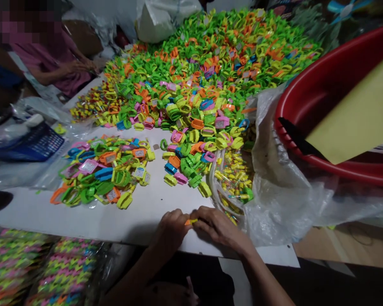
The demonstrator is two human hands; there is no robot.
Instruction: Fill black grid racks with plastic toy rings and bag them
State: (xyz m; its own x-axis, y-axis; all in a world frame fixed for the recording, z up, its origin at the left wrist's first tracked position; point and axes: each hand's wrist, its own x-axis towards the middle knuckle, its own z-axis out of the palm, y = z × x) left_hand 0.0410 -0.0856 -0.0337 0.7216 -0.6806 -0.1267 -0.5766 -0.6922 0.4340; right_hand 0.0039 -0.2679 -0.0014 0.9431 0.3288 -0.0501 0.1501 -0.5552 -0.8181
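My left hand (172,229) and my right hand (218,227) meet at the near edge of the white table (92,219). Between their fingertips they pinch a small orange and yellow plastic piece (190,221), and part of it is hidden by my fingers. Just ahead lies a spread of toy plastic watches (185,157) in green, yellow, orange, pink and blue. A smaller pile of the same toys (104,172) sits to the left. A clear plastic bag of small yellow pieces (232,182) lies next to my right hand.
A large heap of the toys (204,72) fills the far table. A co-worker's hands (79,66) rest at its upper left edge. A red basin (306,97) with a yellow sheet stands at right, a blue basket (35,144) at left, and packaged strips (64,267) below the table edge.
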